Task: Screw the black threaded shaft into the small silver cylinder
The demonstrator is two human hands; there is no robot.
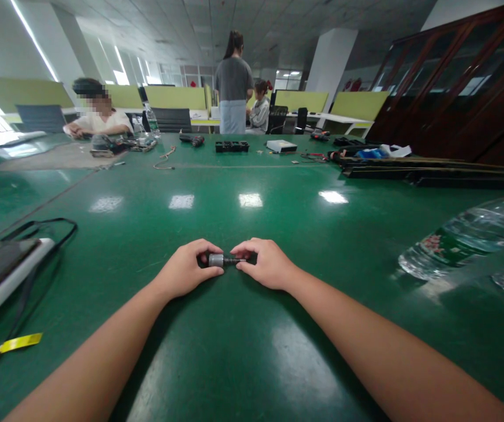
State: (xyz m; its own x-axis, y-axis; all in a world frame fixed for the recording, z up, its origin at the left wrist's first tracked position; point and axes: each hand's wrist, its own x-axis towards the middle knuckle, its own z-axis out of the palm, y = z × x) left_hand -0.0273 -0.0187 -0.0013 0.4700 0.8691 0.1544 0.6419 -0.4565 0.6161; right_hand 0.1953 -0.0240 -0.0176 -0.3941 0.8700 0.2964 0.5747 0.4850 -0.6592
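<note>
Over the green tabletop (217, 328), a small grey metal cylinder with a threaded shaft (216, 260) lies level between my two hands. It looks like a small motor, though its far left end is hidden. My left hand (189, 266) grips the cylinder body, thumb on the near side and fingers on the far side. At the shaft's right end, my right hand (268, 262) pinches the thin tip between thumb and fingers. The two hands do not touch each other.
Clear plastic bottles (458, 246) lie at right. A white-edged device (14, 278) with a black strap is at left. Along the far side are a black part (232, 146), a white box (281, 146) and dark strips (410, 167). Several people (102, 117) are beyond.
</note>
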